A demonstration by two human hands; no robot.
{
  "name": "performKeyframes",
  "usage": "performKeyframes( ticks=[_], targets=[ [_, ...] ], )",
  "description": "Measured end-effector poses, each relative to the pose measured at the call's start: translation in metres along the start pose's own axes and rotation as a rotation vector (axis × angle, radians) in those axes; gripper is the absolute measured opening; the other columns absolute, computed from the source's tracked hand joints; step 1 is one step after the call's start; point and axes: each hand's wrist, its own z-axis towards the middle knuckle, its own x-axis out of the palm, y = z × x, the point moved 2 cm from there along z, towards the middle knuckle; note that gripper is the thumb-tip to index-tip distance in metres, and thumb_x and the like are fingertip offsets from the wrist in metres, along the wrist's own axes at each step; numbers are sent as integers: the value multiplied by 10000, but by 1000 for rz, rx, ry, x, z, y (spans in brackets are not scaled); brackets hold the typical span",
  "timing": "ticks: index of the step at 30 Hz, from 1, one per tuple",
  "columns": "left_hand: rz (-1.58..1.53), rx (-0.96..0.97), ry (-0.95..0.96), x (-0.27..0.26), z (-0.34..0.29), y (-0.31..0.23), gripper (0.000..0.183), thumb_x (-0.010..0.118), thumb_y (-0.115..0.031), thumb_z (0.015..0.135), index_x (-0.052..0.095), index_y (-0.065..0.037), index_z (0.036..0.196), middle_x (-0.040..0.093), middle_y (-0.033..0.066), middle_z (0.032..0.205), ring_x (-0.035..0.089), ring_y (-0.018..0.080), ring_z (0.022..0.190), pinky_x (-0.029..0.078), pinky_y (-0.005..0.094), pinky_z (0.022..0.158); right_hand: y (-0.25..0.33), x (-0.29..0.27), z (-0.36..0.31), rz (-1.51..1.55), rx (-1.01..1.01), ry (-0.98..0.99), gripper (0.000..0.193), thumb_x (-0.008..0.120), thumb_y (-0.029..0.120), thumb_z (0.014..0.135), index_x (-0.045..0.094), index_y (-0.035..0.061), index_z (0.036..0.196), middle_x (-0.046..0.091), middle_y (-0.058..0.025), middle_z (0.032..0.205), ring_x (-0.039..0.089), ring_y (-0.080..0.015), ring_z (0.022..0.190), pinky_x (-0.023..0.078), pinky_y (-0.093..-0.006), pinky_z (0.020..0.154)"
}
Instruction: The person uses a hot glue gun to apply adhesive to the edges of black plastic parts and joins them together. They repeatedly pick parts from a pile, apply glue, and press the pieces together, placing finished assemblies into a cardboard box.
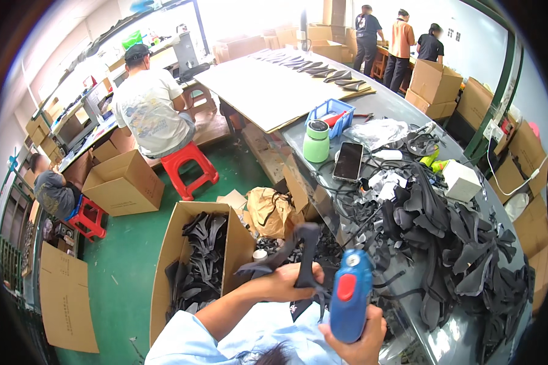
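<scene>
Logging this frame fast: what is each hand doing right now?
Left hand: closed, holding a dark grey, curved foam-like piece.
Right hand: closed around a blue glue-gun-shaped tool with red trigger.

Right hand (358,337) — wrist cut off by lower edge.

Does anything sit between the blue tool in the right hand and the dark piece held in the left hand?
Nothing visible does. The left hand grips the dark piece, and the blue tool in the right hand stands right beside it; its tip is hidden.
</scene>
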Motion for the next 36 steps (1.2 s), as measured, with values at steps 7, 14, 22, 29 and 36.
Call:
performKeyframes(
  ticks=[7,14,22,29,36],
  targets=[
    [-1004,170,-281,15,11,-39,651,620,-311,767,379,14,1277,537,164,1083,548,217,997,456,306,860,-3,16,5,74,103,100,567,795,173,617,451,22,1041,599,-173,767,619,-333,656,483,-380,589],
    [-840,392,-953,-14,21,-62,333,531,-180,890,426,-26,1167,586,142,851,566,162,715,472,266,656,-5,18,-8,103,103,213,592,811,188,599,458,31,1047,602,-169,769,622,-319,663,489,-369,598],
    [-609,373,-753,-23,-3,-63,352,559,-75,838,476,28,1163,605,157,943,614,183,765,511,278,655,-15,15,-10,-57,122,124,606,826,249,597,476,31,1041,597,-172,760,606,-340,656,484,-377,586],
    [-501,348,-631,-25,-8,-63,322,550,32,807,529,31,1128,602,137,994,610,170,821,515,275,675,-10,11,-6,-68,59,121,589,820,242,604,480,25,1033,586,-173,743,594,-336,630,471,-375,568],
    [-402,156,-467,-35,-13,-72,312,565,24,790,561,23,1102,613,84,954,589,119,804,473,238,689,-15,9,-5,-30,34,161,591,814,204,589,481,17,1041,579,-169,712,592,-330,619,469,-371,563]
  ],
)
